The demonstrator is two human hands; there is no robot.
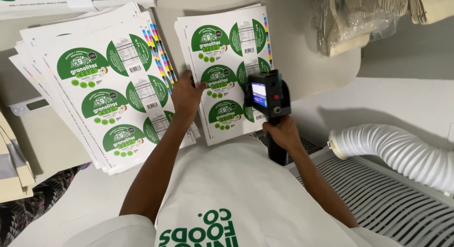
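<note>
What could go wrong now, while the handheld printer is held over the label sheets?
1. The left hand presses only the left edge of the small stack of label sheets, so the top sheet might slide under the handheld printer.
2. The right hand grips low on the handle; the device could tilt.

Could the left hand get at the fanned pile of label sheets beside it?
Probably yes: the left hand rests on the smaller stack's edge, the fanned pile lies right beside it, and nothing sits between.

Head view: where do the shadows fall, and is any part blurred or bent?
Head view: soft even light; the handheld printer casts a faint shadow rightward on the table; label sheets stay sharp; edges bend slightly; no strong glare.
</note>
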